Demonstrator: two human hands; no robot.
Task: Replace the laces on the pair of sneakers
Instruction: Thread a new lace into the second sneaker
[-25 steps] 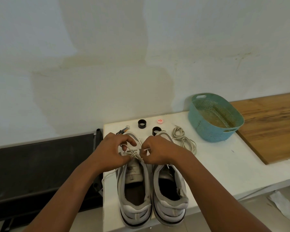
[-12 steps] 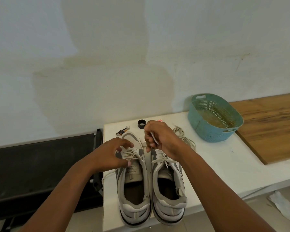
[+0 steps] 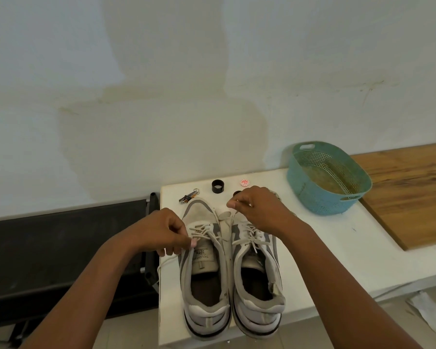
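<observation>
- White rectangular worktop [image 3: 337, 250] carries a pair of grey-and-white sneakers, heels toward the viewer, toes at 12 o'clock, sides touching.
- Left grey-and-white sneaker [image 3: 204, 278]: cream lace [image 3: 202, 231] criss-crossed over the lower eyelets; printed tongue label visible; one loose end trails off the worktop edge toward 8 o'clock.
- Right grey-and-white sneaker [image 3: 257, 280]: laced across the midfoot; its toe is partly hidden under the right forearm.
- Left hand [image 3: 161, 230] sits at 9 o'clock of the left sneaker's eyelets; grip: thumb and fingertips pinching the cream lace at the shoe's outer edge.
- Right hand [image 3: 258, 210] is raised above the toes of both sneakers, at 12 o'clock of the pair; grip: fingers curled, thumb and forefinger pinching a thin strand of the cream lace that runs down toward the shoes.
- Behind the toes at 12 o'clock: short black cylindrical ring [image 3: 217, 186], small round red-and-white cap [image 3: 244, 182], small metal clip with dark parts [image 3: 189, 197].
- Teal perforated oval plastic basket [image 3: 310, 197] stands at 2 o'clock, well apart from the sneakers, just beside a brown wooden board [image 3: 413, 192] at 3 o'clock.
- Pale stained wall [image 3: 186, 96] behind; dark low surface [image 3: 61, 248] at 9 o'clock beside the worktop.
</observation>
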